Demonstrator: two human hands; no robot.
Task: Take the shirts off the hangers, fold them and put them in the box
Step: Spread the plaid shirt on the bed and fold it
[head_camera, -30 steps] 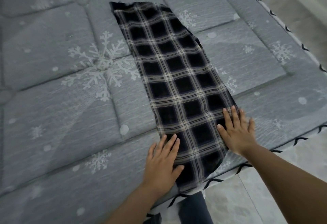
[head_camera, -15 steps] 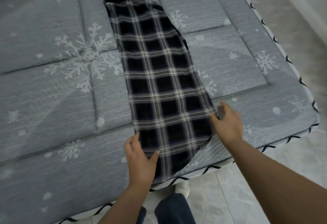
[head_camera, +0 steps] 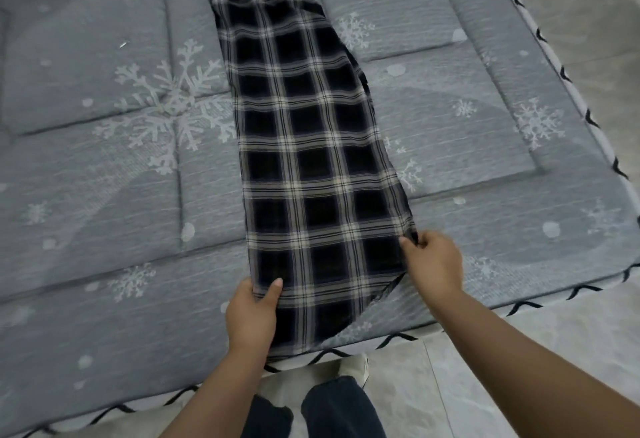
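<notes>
A black-and-white plaid shirt (head_camera: 311,146) lies folded into a long narrow strip on the grey mattress (head_camera: 104,195), running from the near edge toward the far side. My left hand (head_camera: 251,316) grips the shirt's near left edge, thumb on top of the cloth. My right hand (head_camera: 434,264) pinches the near right edge with curled fingers. No hanger or box is in view.
The mattress has a snowflake print and a white trim with black marks (head_camera: 554,56) along its right and near edges. Pale tiled floor (head_camera: 467,385) lies to the right and below. My legs and a shoe (head_camera: 353,366) stand at the near edge.
Both hands went from lying flat on the shirt's near end to gripping its two side edges. The view has shifted slightly back and up.
</notes>
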